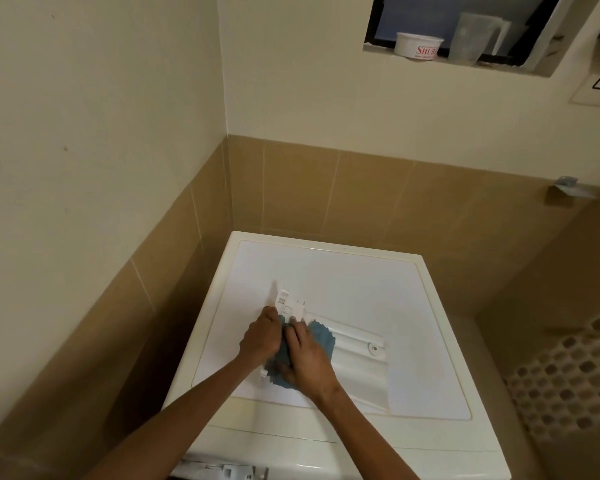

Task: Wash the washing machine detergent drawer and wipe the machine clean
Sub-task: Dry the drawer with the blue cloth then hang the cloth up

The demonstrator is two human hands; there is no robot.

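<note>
A white washing machine stands in the corner, seen from above. On its top lies the white detergent drawer, its compartment end pointing away from me. A blue cloth is bunched on the drawer's left part. My left hand grips the drawer's left side by the cloth. My right hand presses down on the cloth, fingers closed over it. The empty drawer slot shows at the machine's front, bottom edge of the view.
Tan tiled walls close in on the left and behind the machine. A window niche up right holds a white tub and a clear plastic cup. A pale perforated basket stands to the right of the machine.
</note>
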